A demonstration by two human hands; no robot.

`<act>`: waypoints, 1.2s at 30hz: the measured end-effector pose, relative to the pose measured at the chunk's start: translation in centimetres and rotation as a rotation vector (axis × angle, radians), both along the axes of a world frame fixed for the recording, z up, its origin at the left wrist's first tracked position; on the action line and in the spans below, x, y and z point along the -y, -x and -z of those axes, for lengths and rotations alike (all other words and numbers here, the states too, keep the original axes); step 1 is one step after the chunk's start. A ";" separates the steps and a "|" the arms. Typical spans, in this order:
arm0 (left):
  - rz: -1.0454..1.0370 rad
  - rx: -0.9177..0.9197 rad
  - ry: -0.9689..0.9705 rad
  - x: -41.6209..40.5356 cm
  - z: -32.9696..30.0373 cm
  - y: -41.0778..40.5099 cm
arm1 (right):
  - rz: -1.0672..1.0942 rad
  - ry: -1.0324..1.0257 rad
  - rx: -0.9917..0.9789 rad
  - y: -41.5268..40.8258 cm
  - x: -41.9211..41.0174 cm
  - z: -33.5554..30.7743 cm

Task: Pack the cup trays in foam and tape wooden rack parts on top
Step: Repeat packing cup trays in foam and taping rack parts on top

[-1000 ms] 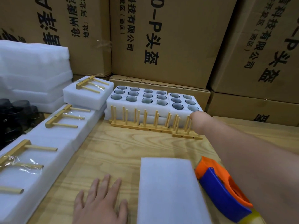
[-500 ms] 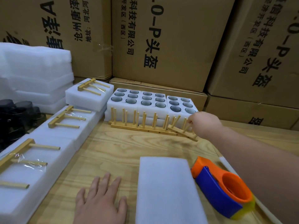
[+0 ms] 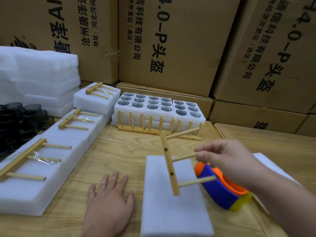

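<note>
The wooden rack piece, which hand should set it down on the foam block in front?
Right. The right hand already pinches the wooden rack piece above the foam block; the left hand rests flat beside it.

The right hand (image 3: 227, 161) pinches the middle peg of a wooden rack part (image 3: 169, 163), held in the air above a foam block (image 3: 172, 211) on the wooden table (image 3: 109, 156). The left hand (image 3: 109, 202) lies flat, fingers straight, just beside the block. A blue-and-orange tape dispenser (image 3: 220, 190) sits apparently touching the block's right edge.
</note>
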State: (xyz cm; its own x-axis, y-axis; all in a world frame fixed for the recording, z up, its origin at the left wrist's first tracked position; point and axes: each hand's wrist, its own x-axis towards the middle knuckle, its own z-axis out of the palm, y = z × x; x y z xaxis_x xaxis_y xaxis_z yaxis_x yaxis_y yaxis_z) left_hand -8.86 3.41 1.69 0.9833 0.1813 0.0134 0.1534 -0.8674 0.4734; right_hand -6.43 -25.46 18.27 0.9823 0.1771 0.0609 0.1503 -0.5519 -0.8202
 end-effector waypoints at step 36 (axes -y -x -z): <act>-0.018 0.021 -0.087 0.4 0.3 0.6 | -0.111 0.348 0.124 0.3 -1.6 8.3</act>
